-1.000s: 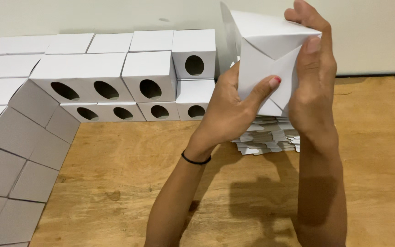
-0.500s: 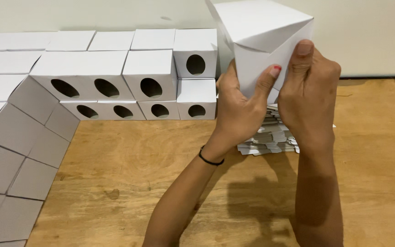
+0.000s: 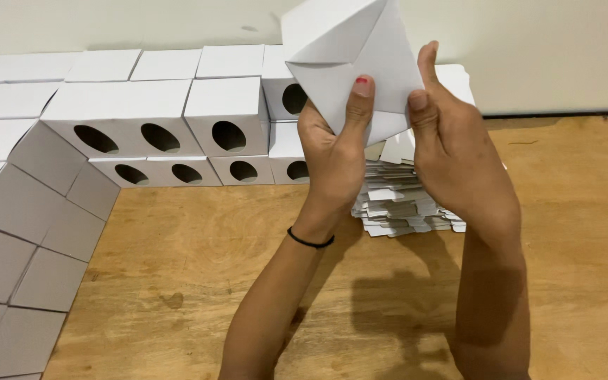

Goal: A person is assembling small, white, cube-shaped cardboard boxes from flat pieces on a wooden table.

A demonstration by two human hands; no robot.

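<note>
Both grips clamped on white carton (image 3: pixel 350 49): left hand (image 3: pixel 332 151) and right hand (image 3: pixel 459 151) raised above flat blank stack (image 3: pixel 406 204) on bench (image 3: pixel 564 232).

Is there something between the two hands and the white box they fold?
Nothing visible. The left hand and the right hand both grip the white box directly, thumbs pressed on its flaps, above the stack of flat blanks.
</note>
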